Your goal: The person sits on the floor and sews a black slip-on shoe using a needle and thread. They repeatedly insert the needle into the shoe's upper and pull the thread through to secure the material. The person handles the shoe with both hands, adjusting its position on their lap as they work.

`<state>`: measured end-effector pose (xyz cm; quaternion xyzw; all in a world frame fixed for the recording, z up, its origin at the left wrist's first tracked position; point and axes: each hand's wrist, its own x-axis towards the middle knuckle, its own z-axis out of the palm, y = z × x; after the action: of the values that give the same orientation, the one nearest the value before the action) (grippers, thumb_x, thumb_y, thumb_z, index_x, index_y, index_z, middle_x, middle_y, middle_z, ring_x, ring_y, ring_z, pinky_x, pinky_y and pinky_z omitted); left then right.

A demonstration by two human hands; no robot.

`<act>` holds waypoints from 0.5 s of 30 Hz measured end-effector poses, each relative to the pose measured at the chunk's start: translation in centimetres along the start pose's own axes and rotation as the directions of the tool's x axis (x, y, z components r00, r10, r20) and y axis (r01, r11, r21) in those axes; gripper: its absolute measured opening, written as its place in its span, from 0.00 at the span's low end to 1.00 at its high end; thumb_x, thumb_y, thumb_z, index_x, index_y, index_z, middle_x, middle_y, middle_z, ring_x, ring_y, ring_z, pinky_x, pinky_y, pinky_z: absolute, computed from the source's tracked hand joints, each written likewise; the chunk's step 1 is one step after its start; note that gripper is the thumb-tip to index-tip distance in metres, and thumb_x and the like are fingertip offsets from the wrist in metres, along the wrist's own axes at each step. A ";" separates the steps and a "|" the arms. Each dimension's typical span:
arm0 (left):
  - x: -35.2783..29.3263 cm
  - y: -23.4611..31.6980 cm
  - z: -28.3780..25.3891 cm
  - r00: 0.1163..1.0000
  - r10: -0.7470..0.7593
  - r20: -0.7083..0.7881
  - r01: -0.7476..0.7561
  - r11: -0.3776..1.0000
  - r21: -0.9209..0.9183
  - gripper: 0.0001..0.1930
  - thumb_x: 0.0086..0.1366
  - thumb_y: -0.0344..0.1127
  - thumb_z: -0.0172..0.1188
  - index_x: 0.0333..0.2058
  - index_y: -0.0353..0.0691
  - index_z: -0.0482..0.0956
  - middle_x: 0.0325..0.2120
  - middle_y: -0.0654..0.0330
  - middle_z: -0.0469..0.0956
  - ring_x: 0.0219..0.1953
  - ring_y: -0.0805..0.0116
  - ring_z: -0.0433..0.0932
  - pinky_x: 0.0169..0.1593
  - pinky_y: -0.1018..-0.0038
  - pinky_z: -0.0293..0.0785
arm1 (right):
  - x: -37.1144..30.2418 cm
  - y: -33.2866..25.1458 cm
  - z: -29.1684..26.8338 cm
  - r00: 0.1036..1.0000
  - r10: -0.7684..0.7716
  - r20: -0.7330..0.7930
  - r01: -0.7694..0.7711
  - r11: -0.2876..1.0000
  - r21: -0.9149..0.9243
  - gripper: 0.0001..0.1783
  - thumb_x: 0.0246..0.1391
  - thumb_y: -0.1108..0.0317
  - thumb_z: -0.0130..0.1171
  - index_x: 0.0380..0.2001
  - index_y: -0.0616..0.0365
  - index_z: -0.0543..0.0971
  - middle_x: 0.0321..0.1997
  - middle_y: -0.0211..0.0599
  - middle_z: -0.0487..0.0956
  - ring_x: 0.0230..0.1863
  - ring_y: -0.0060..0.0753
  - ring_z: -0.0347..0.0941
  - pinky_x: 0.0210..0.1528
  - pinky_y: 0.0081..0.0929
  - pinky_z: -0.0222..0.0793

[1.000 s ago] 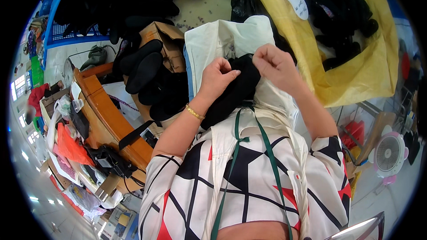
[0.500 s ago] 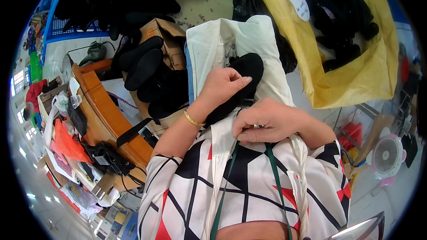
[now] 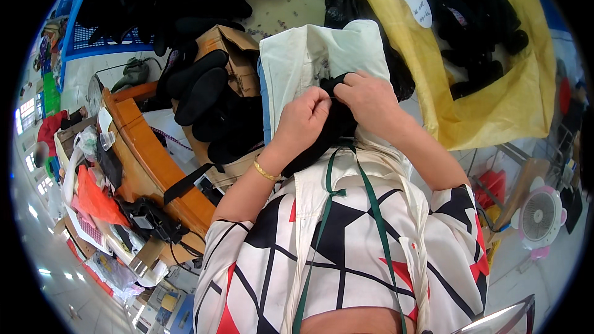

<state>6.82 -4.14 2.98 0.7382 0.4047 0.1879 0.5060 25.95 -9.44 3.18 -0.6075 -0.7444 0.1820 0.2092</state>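
Note:
A black cloth shoe (image 3: 339, 122) lies over my lap, on a white cloth (image 3: 356, 43) spread in front of me. The fingers of my left hand (image 3: 302, 119) are pinched closed on its left edge. Close beside them, my right hand (image 3: 372, 104) grips the far end of the shoe with curled fingers. Both sets of fingertips nearly meet, and a thin line, maybe thread, shows between them. The hands cover much of the shoe, so its shape is partly hidden. A pale apron with green ties (image 3: 337, 193) hangs below.
Left of my lap, black shoes (image 3: 203, 96) are heaped against a cardboard box (image 3: 226, 46). A wooden table (image 3: 145, 151) stands farther left with cluttered goods. At the right are a yellow bag (image 3: 489, 125) of black items, with a white sole-shaped card (image 3: 408, 0), and a fan (image 3: 538, 215).
My right hand has moved up from the apron ties to the shoe's far end. My left hand has shifted slightly, and the shoe's rounded end is now bent or covered by the hands.

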 end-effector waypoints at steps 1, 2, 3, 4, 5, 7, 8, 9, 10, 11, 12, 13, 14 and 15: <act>0.1 -0.9 0.1 0.996 -0.086 0.021 0.088 0.988 -0.130 0.06 0.69 0.33 0.60 0.33 0.37 0.78 0.22 0.71 0.73 0.22 0.83 0.66 0.27 0.82 0.62 | 0.1 -0.1 -0.1 1.000 -0.010 -0.004 0.010 1.000 -0.006 0.03 0.48 0.69 0.61 0.27 0.50 0.78 0.27 0.33 0.72 0.34 0.41 0.74 0.32 0.36 0.70; 0.3 -2.2 0.2 0.984 -0.168 0.053 0.176 0.951 -0.255 0.06 0.69 0.34 0.60 0.34 0.38 0.78 0.23 0.70 0.74 0.22 0.83 0.66 0.27 0.83 0.62 | 0.1 0.1 -0.1 1.000 -0.022 0.017 0.022 1.000 0.016 0.03 0.48 0.69 0.61 0.28 0.50 0.78 0.27 0.33 0.73 0.34 0.41 0.74 0.33 0.36 0.70; 0.5 -2.4 0.2 0.965 -0.243 0.097 0.262 0.891 -0.372 0.06 0.69 0.34 0.60 0.34 0.38 0.79 0.23 0.70 0.75 0.22 0.83 0.67 0.27 0.83 0.62 | 0.1 0.3 -0.1 0.999 -0.032 0.038 0.031 0.999 0.037 0.03 0.49 0.69 0.61 0.29 0.50 0.78 0.27 0.33 0.73 0.34 0.41 0.74 0.33 0.36 0.70; 0.6 -2.5 0.1 0.946 -0.287 0.147 0.323 0.860 -0.395 0.06 0.69 0.35 0.61 0.34 0.39 0.79 0.24 0.70 0.76 0.22 0.83 0.67 0.26 0.84 0.63 | 0.1 0.5 -0.1 0.997 -0.043 0.059 0.039 0.998 0.059 0.03 0.50 0.69 0.61 0.29 0.50 0.78 0.27 0.33 0.73 0.35 0.42 0.74 0.34 0.36 0.70; 0.8 -2.5 0.1 0.923 -0.329 0.198 0.383 0.826 -0.414 0.06 0.69 0.36 0.61 0.35 0.39 0.80 0.24 0.70 0.77 0.22 0.83 0.67 0.26 0.85 0.63 | 0.0 0.5 0.1 0.999 -0.015 0.043 0.010 0.993 0.114 0.03 0.50 0.69 0.61 0.30 0.50 0.79 0.28 0.33 0.74 0.35 0.42 0.75 0.35 0.36 0.70; 0.8 -2.3 0.1 0.894 -0.363 0.262 0.446 0.782 -0.437 0.07 0.69 0.37 0.62 0.35 0.40 0.80 0.24 0.69 0.77 0.22 0.84 0.68 0.25 0.86 0.63 | -0.1 0.2 0.7 0.999 0.042 0.016 -0.045 0.972 0.229 0.03 0.52 0.69 0.62 0.31 0.50 0.79 0.29 0.33 0.75 0.36 0.43 0.75 0.36 0.35 0.71; 0.8 -2.3 0.1 0.892 -0.359 0.274 0.448 0.775 -0.445 0.07 0.68 0.37 0.63 0.36 0.41 0.80 0.24 0.70 0.77 0.22 0.84 0.68 0.25 0.86 0.63 | 0.0 0.2 0.9 0.999 0.037 0.031 -0.044 0.964 0.261 0.03 0.52 0.69 0.62 0.32 0.50 0.79 0.30 0.34 0.76 0.36 0.43 0.75 0.35 0.35 0.71; 0.8 -2.2 0.2 0.891 -0.354 0.286 0.451 0.769 -0.453 0.07 0.68 0.38 0.64 0.36 0.41 0.81 0.24 0.70 0.77 0.21 0.85 0.69 0.25 0.87 0.63 | 0.0 0.1 1.0 0.999 0.031 0.045 -0.043 0.955 0.294 0.04 0.53 0.69 0.62 0.33 0.51 0.79 0.31 0.35 0.76 0.36 0.43 0.76 0.35 0.34 0.71; 0.8 -2.2 0.1 0.889 -0.352 0.292 0.452 0.771 -0.448 0.07 0.68 0.38 0.63 0.36 0.42 0.80 0.24 0.70 0.77 0.22 0.85 0.69 0.25 0.87 0.63 | 0.0 0.1 1.1 0.998 0.024 0.059 -0.042 0.944 0.327 0.04 0.53 0.68 0.62 0.34 0.51 0.79 0.32 0.35 0.77 0.36 0.43 0.76 0.35 0.34 0.72; 0.7 -2.2 0.1 0.888 -0.350 0.297 0.453 0.774 -0.443 0.07 0.68 0.38 0.63 0.36 0.42 0.80 0.24 0.70 0.77 0.22 0.85 0.69 0.25 0.86 0.63 | -0.1 0.2 1.5 1.000 0.018 0.018 -0.023 0.929 0.370 0.05 0.54 0.69 0.61 0.35 0.52 0.78 0.31 0.36 0.77 0.34 0.42 0.76 0.34 0.33 0.72; 0.7 -2.1 0.0 0.887 -0.347 0.303 0.454 0.777 -0.437 0.07 0.68 0.38 0.62 0.36 0.42 0.80 0.23 0.71 0.76 0.22 0.85 0.69 0.26 0.86 0.63 | 0.1 0.4 1.8 1.000 0.014 -0.025 -0.002 0.911 0.412 0.05 0.55 0.70 0.61 0.36 0.53 0.78 0.31 0.36 0.77 0.32 0.41 0.76 0.32 0.32 0.71; 0.7 -2.1 0.0 0.879 -0.365 0.307 0.470 0.772 -0.427 0.06 0.69 0.38 0.62 0.36 0.42 0.79 0.24 0.71 0.76 0.22 0.84 0.69 0.26 0.86 0.64 | 0.3 0.4 1.9 0.998 0.012 -0.069 0.020 0.892 0.452 0.05 0.56 0.71 0.60 0.36 0.54 0.77 0.31 0.37 0.78 0.30 0.40 0.76 0.31 0.31 0.71; 0.7 -2.1 -0.1 0.870 -0.382 0.310 0.486 0.768 -0.417 0.06 0.69 0.37 0.61 0.36 0.43 0.79 0.24 0.70 0.76 0.22 0.84 0.69 0.26 0.86 0.64 | 0.3 0.7 1.5 0.988 0.147 0.051 -0.149 0.799 0.582 0.04 0.58 0.70 0.58 0.37 0.54 0.76 0.31 0.37 0.79 0.29 0.40 0.76 0.31 0.31 0.72; 0.6 -2.1 -0.1 0.861 -0.402 0.311 0.503 0.761 -0.410 0.06 0.70 0.37 0.60 0.36 0.43 0.79 0.24 0.70 0.76 0.23 0.84 0.69 0.27 0.86 0.65 | 0.8 0.7 0.0 0.948 0.254 0.191 -0.314 0.666 0.677 0.03 0.60 0.69 0.57 0.37 0.55 0.76 0.30 0.38 0.79 0.28 0.40 0.77 0.31 0.31 0.72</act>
<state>6.26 -3.31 1.01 0.4850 0.4583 0.0764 0.7409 26.44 -8.52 2.91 -0.5835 -0.5237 0.5041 0.3621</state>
